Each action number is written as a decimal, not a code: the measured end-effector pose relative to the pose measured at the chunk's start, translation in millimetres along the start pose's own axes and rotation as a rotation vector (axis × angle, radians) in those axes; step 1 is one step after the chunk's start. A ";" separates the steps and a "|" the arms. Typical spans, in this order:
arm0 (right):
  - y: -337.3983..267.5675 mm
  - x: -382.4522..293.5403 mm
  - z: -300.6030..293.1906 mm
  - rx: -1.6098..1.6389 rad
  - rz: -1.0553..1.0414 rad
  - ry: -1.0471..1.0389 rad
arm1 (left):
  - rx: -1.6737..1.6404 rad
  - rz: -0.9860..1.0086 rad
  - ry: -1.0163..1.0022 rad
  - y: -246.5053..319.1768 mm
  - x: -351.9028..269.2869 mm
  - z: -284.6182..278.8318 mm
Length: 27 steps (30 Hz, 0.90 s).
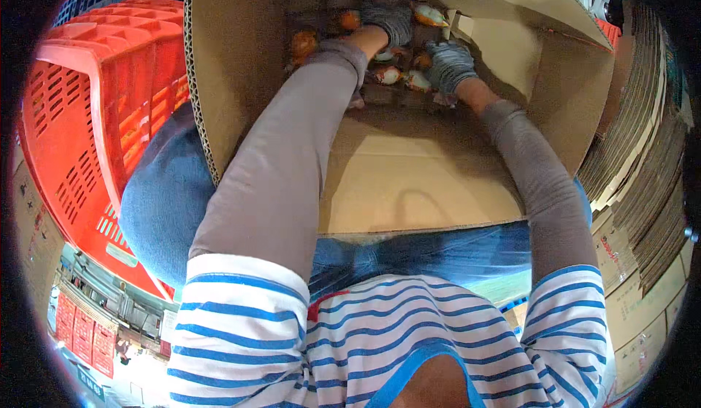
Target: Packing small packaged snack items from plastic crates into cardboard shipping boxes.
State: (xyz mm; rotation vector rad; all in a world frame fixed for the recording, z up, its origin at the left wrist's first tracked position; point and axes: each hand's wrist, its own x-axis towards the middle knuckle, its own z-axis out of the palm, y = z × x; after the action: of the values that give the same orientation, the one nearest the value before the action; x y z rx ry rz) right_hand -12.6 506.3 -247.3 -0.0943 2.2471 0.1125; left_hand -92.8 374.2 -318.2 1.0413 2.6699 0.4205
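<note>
Both hands, in grey knit gloves, reach deep into an open cardboard box (416, 189) in front of me. My left hand (390, 22) is near the far side of the box floor, between an orange item (349, 20) and an orange-and-white item (430, 15). Its fingers are hidden from view. Lower and to the right, my right hand (450, 66) is beside a small orange item (421, 60); whether it grips it cannot be made out. Several more small orange-and-white items (388, 74) lie on the shadowed bottom, with another orange one (304, 44) at the left.
Red plastic crates (109, 41) stand close on the left, one tipped with its opening towards me. Flattened cardboard sheets (635, 118) are stacked at the right above closed cartons (638, 309). A small cardboard piece (461, 25) sticks up inside the box. A person (122, 348) is far off at lower left.
</note>
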 end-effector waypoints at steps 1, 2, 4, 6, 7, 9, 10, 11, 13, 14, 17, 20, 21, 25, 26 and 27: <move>16.9 2.0 15.1 0.179 -0.050 0.025 | -0.083 -0.002 -0.070 0.3 -0.3 -0.3; 27.5 2.5 18.6 0.353 -0.106 0.061 | -0.159 -0.010 -0.131 -3.4 2.5 -0.6; 40.5 -3.5 22.5 0.343 -0.193 0.135 | -0.096 -0.013 -0.161 -8.6 3.0 1.6; 34.7 -2.4 21.5 0.336 -0.289 0.212 | -0.025 -0.023 -0.192 -16.6 -4.0 5.2; 29.6 -2.4 26.5 0.624 -0.240 0.156 | -0.047 0.017 -0.097 -14.4 -7.6 4.2; 24.5 -0.6 30.9 0.485 -0.185 0.177 | -0.066 0.055 -0.004 -14.3 -7.0 -1.2; 32.9 -8.1 42.4 0.484 -0.162 0.159 | -0.102 0.070 -0.145 -0.8 0.5 -9.0; 40.7 -17.1 54.9 0.535 -0.145 0.155 | -0.135 0.089 -0.287 12.5 4.3 -15.8; 27.6 -5.5 44.9 0.595 -0.196 0.197 | -0.111 0.036 -0.265 -9.6 -2.9 -18.8; 28.8 7.0 51.2 0.433 -0.237 0.320 | -0.116 0.006 -0.240 -16.3 -2.7 -21.7; 23.4 14.1 62.8 0.255 -0.216 0.443 | -0.077 0.009 -0.351 -8.2 -1.6 -22.3; 18.8 9.0 55.5 0.269 -0.177 0.462 | -0.134 0.081 -0.051 -7.1 -16.3 -24.4; 21.2 5.3 55.0 0.295 -0.168 0.454 | -0.137 0.084 -0.057 -4.0 -19.1 -25.5; 37.9 -17.1 47.9 0.451 -0.201 0.589 | -0.010 0.242 -0.044 25.9 -25.2 -53.9; 46.5 -17.6 48.5 0.447 -0.192 0.595 | -0.040 0.362 -0.152 34.1 -23.9 -56.2; 55.7 -18.6 49.6 0.378 -0.052 0.560 | -0.042 0.372 -0.144 43.9 -24.5 -53.4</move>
State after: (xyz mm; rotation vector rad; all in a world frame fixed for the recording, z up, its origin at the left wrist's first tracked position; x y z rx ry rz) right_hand 31.4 567.8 -261.1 0.0255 2.7760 -0.4147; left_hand -65.6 378.8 -250.3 1.4994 2.3318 0.4478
